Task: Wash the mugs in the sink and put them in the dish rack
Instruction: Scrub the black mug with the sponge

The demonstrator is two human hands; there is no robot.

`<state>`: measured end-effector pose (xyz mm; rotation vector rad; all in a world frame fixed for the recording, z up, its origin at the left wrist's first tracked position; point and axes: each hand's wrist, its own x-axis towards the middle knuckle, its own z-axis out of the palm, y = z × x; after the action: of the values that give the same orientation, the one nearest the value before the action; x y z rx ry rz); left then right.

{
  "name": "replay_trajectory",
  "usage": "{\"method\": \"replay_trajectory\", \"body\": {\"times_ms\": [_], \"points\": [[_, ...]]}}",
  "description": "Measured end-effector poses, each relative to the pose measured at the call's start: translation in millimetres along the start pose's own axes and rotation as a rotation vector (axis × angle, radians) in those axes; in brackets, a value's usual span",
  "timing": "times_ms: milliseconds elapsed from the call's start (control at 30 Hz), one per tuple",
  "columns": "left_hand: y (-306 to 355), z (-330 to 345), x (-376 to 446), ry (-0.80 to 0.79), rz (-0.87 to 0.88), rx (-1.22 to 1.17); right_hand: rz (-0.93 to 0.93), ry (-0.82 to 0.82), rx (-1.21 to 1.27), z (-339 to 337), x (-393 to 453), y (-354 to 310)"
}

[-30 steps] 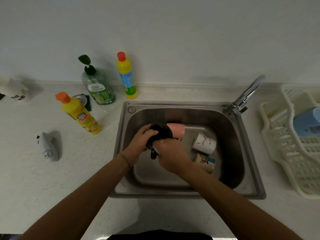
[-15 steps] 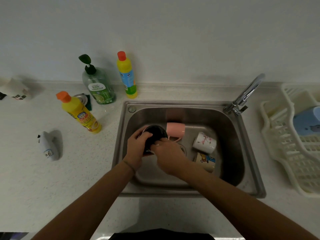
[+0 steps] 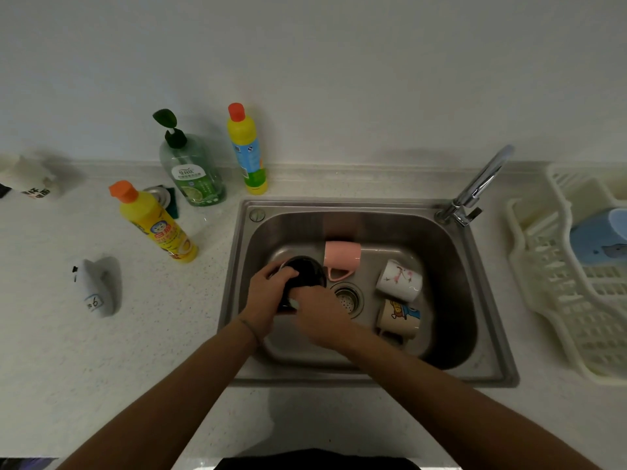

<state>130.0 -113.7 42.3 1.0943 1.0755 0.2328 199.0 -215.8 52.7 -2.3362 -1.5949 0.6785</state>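
Two bare forearms reach in from the bottom edge, from six o'clock, over a pale speckled worktop (image 3: 142, 340) into a steel sink (image 3: 488, 371). At the sink's nine o'clock side, the left hand (image 3: 268, 293) curls over the rim of a black mug (image 3: 307, 271), its grip wrapped around the mug. The right hand (image 3: 322, 317) meets the mug from its five o'clock side; it is blurred, and whether its grip holds anything cannot be told.

Just beyond, at the mug's two o'clock, a pink mug (image 3: 342, 255) lies on its side, handle towards the drain (image 3: 346, 297). At the drain's three o'clock lie two more mugs on their sides: a white mug (image 3: 400, 280) with a floral print, and nearer, a beige mug (image 3: 398, 318) with a cartoon print.

A tap (image 3: 481, 184) rises from the sink's far right corner. At the far right edge, a cream dish rack (image 3: 556, 300) holds a blue mug (image 3: 597, 240).

On the worktop at nine to eleven o'clock of the sink stand a tilted yellow bottle (image 3: 154, 222) with an orange cap, a green pump bottle (image 3: 191, 171), and an upright yellow bottle with a red cap (image 3: 247, 149) against the wall. A small white object (image 3: 96, 288) lies further left.
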Motion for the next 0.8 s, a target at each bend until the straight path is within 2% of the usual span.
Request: {"method": "replay_trajectory", "body": {"times_ms": [67,133,267,333,433,533,700,800], "points": [[2.3,-8.4,4.0,-0.037,-0.020,0.028,-0.090,0.007,-0.187,-1.3,-4.1,12.1],[2.8,-7.6,4.4,-0.043,-0.011,0.034,-0.099,0.024,-0.228,-0.3,-4.2,12.9],[3.3,3.6,0.4,0.003,0.005,0.014,0.068,0.052,0.061,-0.1,1.7,-7.6],[7.2,-3.3,4.0,-0.039,-0.062,0.061,-0.037,0.029,-0.034,-3.0,-3.9,3.5],[14.5,-16.0,7.3,-0.208,-0.150,0.150,-0.201,0.052,-0.244,-5.4,-10.9,22.7],[13.1,-14.0,8.4,-0.270,-0.105,0.012,-0.183,0.191,-0.249,-4.3,-8.3,20.8],[-8.0,6.4,0.9,-0.133,0.016,-0.378,-0.022,0.331,-0.062,-3.4,-1.6,3.2],[-12.9,15.7,-4.9,-0.094,0.016,-0.482,0.071,0.373,0.029,2.0,4.9,-8.8]]}}
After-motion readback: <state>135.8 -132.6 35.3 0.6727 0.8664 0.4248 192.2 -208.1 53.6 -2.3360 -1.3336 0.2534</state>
